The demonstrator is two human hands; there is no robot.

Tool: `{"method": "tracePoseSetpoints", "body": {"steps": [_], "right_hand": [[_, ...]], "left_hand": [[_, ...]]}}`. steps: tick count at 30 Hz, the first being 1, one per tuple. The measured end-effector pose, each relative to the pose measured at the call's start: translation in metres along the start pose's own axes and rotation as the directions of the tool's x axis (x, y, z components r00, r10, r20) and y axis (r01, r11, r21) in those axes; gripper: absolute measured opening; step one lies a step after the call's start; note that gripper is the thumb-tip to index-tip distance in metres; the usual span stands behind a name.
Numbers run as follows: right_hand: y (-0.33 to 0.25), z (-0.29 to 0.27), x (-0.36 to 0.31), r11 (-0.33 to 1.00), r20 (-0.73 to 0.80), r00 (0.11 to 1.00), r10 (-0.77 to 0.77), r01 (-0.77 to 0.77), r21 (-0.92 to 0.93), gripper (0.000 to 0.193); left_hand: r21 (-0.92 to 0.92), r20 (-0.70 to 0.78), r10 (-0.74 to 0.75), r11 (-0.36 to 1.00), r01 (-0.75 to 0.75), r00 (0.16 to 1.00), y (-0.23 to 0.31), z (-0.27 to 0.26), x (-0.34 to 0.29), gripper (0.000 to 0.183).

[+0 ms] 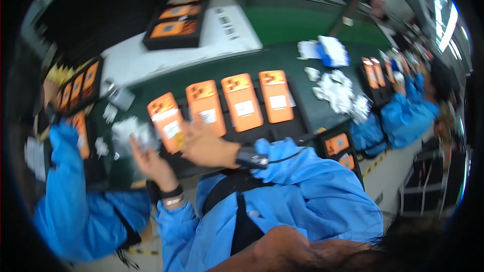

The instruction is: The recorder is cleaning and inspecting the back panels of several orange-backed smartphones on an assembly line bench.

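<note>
My left hand (153,165) is raised at the bench's near edge, palm up, fingers apart and holding nothing. It is beside a crumpled clear plastic bag (132,133). My right hand (207,147), with yellow covers on some fingertips, reaches over the right edge of the leftmost orange phone-shaped panel (162,107). Its fingers are smeared by motion, so their grip is unclear. To the right lie a second orange panel (201,90), partly behind this hand, a third orange panel (237,83) and a fourth orange panel (274,86). Each has camera cutouts and a white label.
The panels rest on a black tray (300,121). Crumpled white wrapping (335,93) lies to the right, a black box of orange panels (174,34) at the back. A co-worker's blue sleeve (65,158) is close on my left; another co-worker (408,118) works at far right.
</note>
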State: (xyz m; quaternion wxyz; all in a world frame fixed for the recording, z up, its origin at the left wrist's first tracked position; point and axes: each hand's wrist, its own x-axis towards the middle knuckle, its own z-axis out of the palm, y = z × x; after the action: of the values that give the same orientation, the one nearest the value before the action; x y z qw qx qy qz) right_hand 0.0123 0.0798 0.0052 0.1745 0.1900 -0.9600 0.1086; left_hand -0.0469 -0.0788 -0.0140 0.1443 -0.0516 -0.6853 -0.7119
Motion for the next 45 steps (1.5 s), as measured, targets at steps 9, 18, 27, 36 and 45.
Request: {"method": "tracePoseSetpoints", "body": {"steps": [9, 18, 27, 36, 45], "right_hand": [[-0.033, 0.031, 0.033, 0.998, -0.146, 0.987, 0.06, -0.059, 0.011, 0.024], [-0.034, 0.055, 0.037, 1.0, -0.145, 0.989, 0.024, -0.022, 0.009, 0.028], [-0.034, 0.047, 0.031, 0.967, -0.164, 0.983, 0.081, -0.038, 0.253, 0.018], [-0.007, 0.018, 0.036, 0.939, -0.019, 0.983, 0.183, -0.169, 0.3, 0.009], [-0.016, 0.027, 0.032, 0.976, -0.049, 0.999, -0.009, 0.02, 0.218, 0.015]], "left_hand": [[0.101, 0.093, 0.122, 0.986, -0.131, 0.988, 0.005, 0.0, 0.003, 0.05], [0.194, 0.107, 0.03, 0.98, -0.05, 0.994, 0.017, 0.005, 0.0, 0.06], [0.2, 0.043, 0.097, 0.974, -0.104, 0.994, -0.005, -0.001, 0.001, 0.058], [-0.181, -0.057, -0.057, 0.982, 0.046, 0.997, -0.007, -0.002, 0.005, 0.058], [-0.292, -0.076, -0.096, 0.954, 0.07, 0.992, -0.005, -0.002, 0.005, 0.053]]}}
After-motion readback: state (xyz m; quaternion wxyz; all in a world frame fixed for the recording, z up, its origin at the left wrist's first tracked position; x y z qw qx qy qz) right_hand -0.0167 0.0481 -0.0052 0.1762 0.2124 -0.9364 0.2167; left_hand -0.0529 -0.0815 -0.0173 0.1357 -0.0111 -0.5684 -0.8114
